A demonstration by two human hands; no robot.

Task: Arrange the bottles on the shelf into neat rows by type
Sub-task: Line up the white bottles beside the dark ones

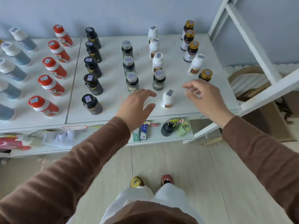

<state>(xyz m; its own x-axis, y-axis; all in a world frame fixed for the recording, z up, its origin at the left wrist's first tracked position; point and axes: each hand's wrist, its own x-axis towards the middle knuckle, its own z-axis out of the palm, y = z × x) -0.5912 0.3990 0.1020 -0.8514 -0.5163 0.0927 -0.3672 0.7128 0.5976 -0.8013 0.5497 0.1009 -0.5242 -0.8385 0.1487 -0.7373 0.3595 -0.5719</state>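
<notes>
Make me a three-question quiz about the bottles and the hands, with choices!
1. Where is the white bottle nearest the shelf's front edge?
A between the two hands
B on the floor
C behind the red bottles

2. How many red bottles stand in their row?
A three
B five
C eight

3. What is the right hand doing?
A squeezing a bottle
B open, holding nothing
C resting on the floor

Answers: 1 A, it stands between the left hand and the right hand. 2 B, five red caps line up. 3 B, its fingers are spread with nothing in them.
</notes>
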